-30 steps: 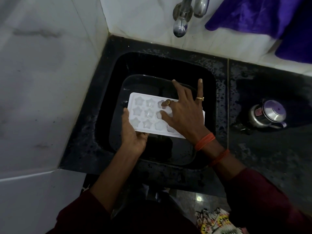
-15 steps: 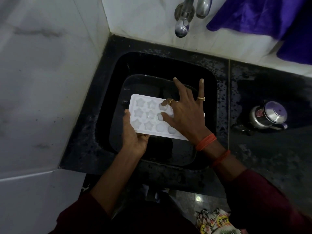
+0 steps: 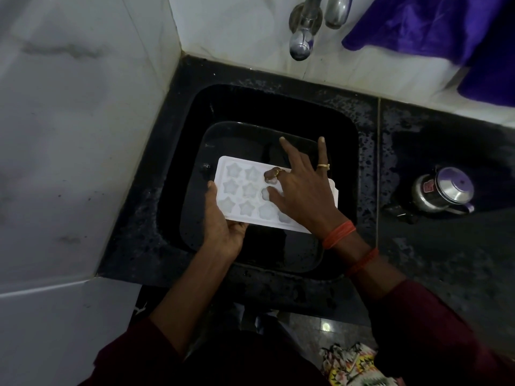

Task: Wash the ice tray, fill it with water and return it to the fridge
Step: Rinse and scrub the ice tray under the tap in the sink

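Note:
A white ice tray with star-shaped and round cells is held level over the black sink. My left hand grips its near left edge, thumb on the rim. My right hand lies flat over the tray's right half, thumb and a ringed finger pressed into two cells, the other fingers spread. The tray's right part is hidden under that hand. A black square tub sits in the sink right under the tray.
A metal tap juts from the white tiled wall above the sink's far side. A small steel lidded pot stands on the black counter at right. Purple cloth hangs at top right. White tiled wall closes the left side.
The tray and both hands stay almost in place; my right fingers shift slightly over the cells.

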A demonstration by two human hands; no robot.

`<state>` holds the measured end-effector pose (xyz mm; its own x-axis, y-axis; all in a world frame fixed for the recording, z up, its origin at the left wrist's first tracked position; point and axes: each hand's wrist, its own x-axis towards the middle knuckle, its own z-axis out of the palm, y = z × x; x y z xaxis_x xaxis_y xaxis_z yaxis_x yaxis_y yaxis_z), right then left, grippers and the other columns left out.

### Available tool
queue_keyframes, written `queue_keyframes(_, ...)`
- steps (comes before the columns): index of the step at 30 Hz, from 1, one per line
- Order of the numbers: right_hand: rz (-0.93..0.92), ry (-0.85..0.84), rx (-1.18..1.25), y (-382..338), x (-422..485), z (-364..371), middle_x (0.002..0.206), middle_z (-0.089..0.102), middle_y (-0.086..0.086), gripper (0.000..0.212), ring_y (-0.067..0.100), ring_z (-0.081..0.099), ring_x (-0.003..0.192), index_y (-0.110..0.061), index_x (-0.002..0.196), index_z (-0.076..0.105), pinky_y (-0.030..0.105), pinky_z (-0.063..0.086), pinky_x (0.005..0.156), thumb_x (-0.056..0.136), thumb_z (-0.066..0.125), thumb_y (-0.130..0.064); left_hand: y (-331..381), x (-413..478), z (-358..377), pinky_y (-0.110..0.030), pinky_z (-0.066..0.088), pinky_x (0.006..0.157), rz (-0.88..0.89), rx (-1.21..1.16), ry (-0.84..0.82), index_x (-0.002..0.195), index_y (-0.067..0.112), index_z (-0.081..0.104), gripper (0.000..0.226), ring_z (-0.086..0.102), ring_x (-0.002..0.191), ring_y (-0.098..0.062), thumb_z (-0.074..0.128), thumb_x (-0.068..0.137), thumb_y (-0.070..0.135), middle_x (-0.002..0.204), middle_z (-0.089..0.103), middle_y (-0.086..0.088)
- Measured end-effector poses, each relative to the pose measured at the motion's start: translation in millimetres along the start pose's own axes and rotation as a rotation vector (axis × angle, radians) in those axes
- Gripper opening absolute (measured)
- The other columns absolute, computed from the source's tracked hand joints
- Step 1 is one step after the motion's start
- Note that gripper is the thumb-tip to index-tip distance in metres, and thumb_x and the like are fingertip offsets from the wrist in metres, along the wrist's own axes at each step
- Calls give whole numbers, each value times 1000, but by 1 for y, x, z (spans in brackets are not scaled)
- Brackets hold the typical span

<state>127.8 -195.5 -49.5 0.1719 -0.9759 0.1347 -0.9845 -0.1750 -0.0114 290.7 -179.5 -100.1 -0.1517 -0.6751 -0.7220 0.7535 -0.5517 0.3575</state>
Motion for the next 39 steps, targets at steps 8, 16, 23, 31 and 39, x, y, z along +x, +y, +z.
queue_keyframes(8,-30,61,70,-10,1,0,154,41,13,36,24,49,135,-29,107,70,49,-20,120,72,79,-27,-1,-7,6,-56,48,109,3,35,-2,136,13,62,64,67,120,-36,53,96,63,128,71,-17)
queue_keyframes(16,-82,-1,-51,-8,7,1,158,36,17,30,33,40,142,-26,103,78,63,-3,121,73,75,-24,-1,-10,9,-52,51,106,0,29,-1,135,12,63,63,69,116,-34,52,97,61,127,71,-16)
queue_keyframes(23,-80,-4,-49,-10,7,5,160,32,15,29,29,40,142,-27,105,76,59,-10,121,76,74,-25,1,-15,13,-45,61,91,3,46,-28,127,11,66,59,75,101,-29,45,100,60,117,75,-14)
queue_keyframes(31,-81,21,-35,-8,11,1,158,36,15,31,29,41,141,-26,108,75,57,-13,120,78,72,-23,5,-14,18,-41,63,82,13,48,-17,129,11,65,59,75,101,-28,47,100,60,121,74,-15)
queue_keyframes(39,-87,14,-16,-8,11,1,159,34,15,39,25,48,135,-29,114,73,53,-18,120,77,75,-19,3,-13,19,-43,61,86,-4,49,-35,128,11,65,61,76,100,-28,47,99,61,117,75,-15)
